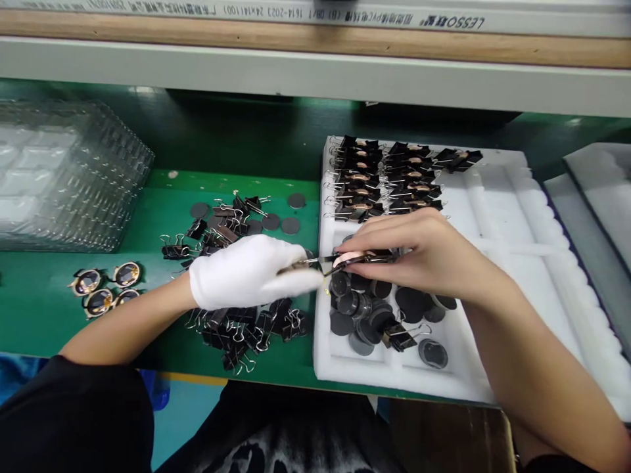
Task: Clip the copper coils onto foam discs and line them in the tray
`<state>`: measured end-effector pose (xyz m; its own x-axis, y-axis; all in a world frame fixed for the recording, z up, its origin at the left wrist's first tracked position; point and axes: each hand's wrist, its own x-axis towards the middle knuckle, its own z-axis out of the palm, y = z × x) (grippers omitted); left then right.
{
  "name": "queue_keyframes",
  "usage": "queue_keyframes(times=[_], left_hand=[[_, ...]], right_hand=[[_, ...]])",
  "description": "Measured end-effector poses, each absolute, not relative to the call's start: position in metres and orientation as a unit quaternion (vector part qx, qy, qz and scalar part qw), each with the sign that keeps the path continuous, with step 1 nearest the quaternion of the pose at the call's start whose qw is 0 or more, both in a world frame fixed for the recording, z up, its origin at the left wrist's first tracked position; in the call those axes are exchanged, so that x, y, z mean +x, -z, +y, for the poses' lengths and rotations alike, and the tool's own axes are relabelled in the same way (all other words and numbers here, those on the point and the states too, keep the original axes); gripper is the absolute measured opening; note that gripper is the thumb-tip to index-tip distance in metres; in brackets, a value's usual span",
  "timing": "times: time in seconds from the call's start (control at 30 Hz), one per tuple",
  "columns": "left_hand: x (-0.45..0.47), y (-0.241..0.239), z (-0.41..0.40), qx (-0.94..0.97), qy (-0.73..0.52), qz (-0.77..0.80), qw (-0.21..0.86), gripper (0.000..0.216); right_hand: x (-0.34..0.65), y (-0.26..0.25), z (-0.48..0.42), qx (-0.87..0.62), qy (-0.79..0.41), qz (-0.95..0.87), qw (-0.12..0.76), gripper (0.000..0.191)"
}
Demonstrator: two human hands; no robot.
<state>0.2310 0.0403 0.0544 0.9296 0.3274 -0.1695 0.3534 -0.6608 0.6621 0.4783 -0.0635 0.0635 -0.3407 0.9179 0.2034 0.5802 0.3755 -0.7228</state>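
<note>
My left hand (251, 272), in a white glove, is closed on the handles of a black binder clip (326, 261). That clip's jaws meet the edge of a small round pinkish-gold piece (348, 257); whether they grip it I cannot tell. Fingers and thumb of my bare right hand (424, 253) pinch the round piece together with another binder clip (378, 257) on its right side. Below my hands, dark round discs (380, 318) lie in the white foam tray (324, 355). Loose black binder clips (236, 328) are heaped beneath and behind my gloved hand.
Clipped round pieces (362, 177) stand in rows at the tray's back. Several gold-rimmed round pieces with amber stones (99, 301) lie at left. Stacked clear plastic trays (73, 177) rise behind them. A grey shelf edge (296, 72) crosses above; more foam trays (596, 190) are at right.
</note>
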Motion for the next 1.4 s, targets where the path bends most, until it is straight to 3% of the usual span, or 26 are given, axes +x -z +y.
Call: queue_keyframes(times=[0.17,0.23,0.3,0.37,0.4,0.5,0.57,0.7,0.87,1.03,1.2,1.33,1.4], left_hand=[[0.233,-0.061,0.042,0.752,-0.001,0.261,0.605,0.065],[0.232,-0.064,0.042,0.755,-0.024,0.257,0.603,0.059],[0.231,-0.067,0.042,0.79,-0.06,0.269,0.548,0.053],[0.231,-0.07,0.04,0.828,-0.083,0.289,0.473,0.049],[0.23,-0.071,0.039,0.843,-0.091,0.297,0.439,0.047],[0.23,-0.069,0.036,0.871,-0.114,0.297,0.375,0.041],[0.229,-0.065,0.036,0.879,-0.125,0.286,0.359,0.036],[0.226,-0.059,0.036,0.894,-0.137,0.265,0.333,0.032],[0.228,-0.056,0.033,0.913,-0.151,0.244,0.289,0.032],[0.229,-0.06,0.028,0.887,-0.118,0.281,0.346,0.033],[0.219,-0.068,0.036,0.927,-0.07,0.258,0.263,0.066],[0.209,-0.072,0.046,0.95,-0.051,0.252,0.18,0.06],[0.206,-0.073,0.049,0.958,-0.036,0.234,0.161,0.056]], right_hand=[[0.467,-0.062,-0.069,-0.491,-0.107,-0.8,0.328,0.02],[0.464,-0.064,-0.069,-0.505,-0.08,-0.793,0.331,0.026],[0.463,-0.066,-0.068,-0.521,-0.099,-0.767,0.361,0.058],[0.464,-0.069,-0.067,-0.542,-0.192,-0.721,0.387,0.083],[0.464,-0.07,-0.067,-0.557,-0.25,-0.692,0.386,0.082],[0.459,-0.07,-0.067,-0.589,-0.368,-0.632,0.344,0.043],[0.453,-0.066,-0.067,-0.596,-0.399,-0.612,0.334,0.027],[0.447,-0.058,-0.066,-0.583,-0.416,-0.587,0.378,0.022],[0.45,-0.058,-0.066,-0.556,-0.397,-0.634,0.362,0.011],[0.45,-0.063,-0.069,-0.537,-0.384,-0.653,0.371,0.011],[0.518,-0.073,-0.069,-0.56,-0.251,-0.69,0.383,0.016],[0.634,-0.071,-0.064,-0.747,-0.05,-0.607,0.266,0.03],[0.683,-0.058,-0.058,-0.821,-0.011,-0.525,0.226,0.033]])
